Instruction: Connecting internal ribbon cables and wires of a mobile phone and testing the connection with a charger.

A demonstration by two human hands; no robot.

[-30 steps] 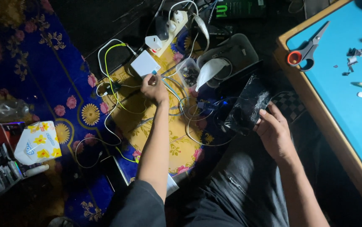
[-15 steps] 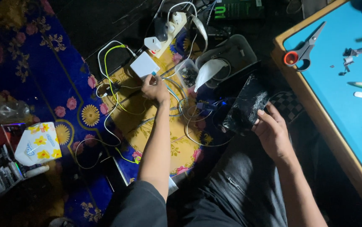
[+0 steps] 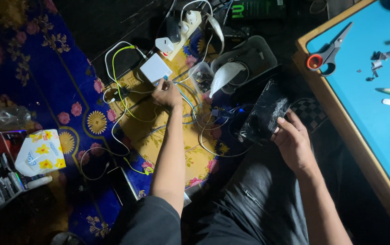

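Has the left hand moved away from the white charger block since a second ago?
No. The left hand stays at the cable end just below the white charger block on the patterned rug, as before; only the view shifted slightly.

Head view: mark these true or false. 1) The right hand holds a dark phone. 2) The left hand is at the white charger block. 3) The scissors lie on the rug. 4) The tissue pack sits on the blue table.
1) True: the right hand holds the dark phone.
2) True: the left hand reaches the white charger block.
3) False: the scissors lie on the blue table.
4) False: the tissue pack sits on the floor, left of the rug.
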